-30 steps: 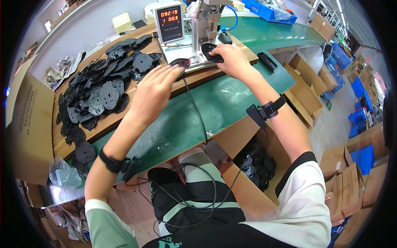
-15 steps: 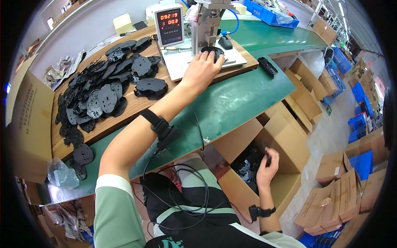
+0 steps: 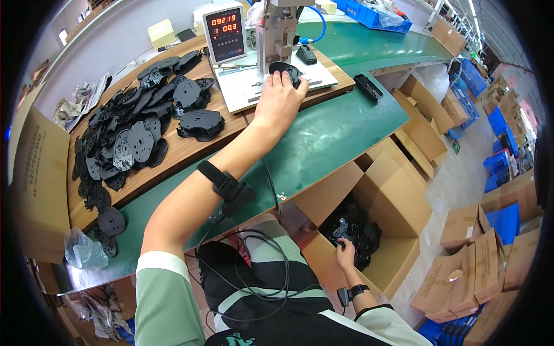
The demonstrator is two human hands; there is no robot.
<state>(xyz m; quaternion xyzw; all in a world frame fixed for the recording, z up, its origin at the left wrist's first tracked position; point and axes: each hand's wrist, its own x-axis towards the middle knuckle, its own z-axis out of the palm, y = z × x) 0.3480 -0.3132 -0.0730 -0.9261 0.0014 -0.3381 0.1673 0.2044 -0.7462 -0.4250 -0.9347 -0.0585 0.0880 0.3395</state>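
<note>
My left hand (image 3: pixel 280 99) reaches across the table to a press (image 3: pixel 279 40) and grips a rounded black plastic shell (image 3: pixel 285 71), which looks like a computer mouse base. The shell is at the white base plate (image 3: pixel 235 95), right below the press head, and my fingers partly cover it. Down on the right, my right hand (image 3: pixel 345 254) is over an open cardboard box (image 3: pixel 398 262), its fingers curled round a small black part (image 3: pixel 343 244) too small to name. Several black plastic parts (image 3: pixel 363 230) lie inside that box.
A heap of black shells (image 3: pixel 141 141) covers the wooden board (image 3: pixel 167 153) on the left. A display unit (image 3: pixel 225 34) with red digits stands beside the press. Near the green table's right edge lies a black part (image 3: pixel 367 87). Loose cables (image 3: pixel 285 259) cross my lap.
My right hand has moved left and down over the box, uncovering more of the parts inside. My left hand stays at the press, the shell now tilted up more. The view has shifted slightly.
</note>
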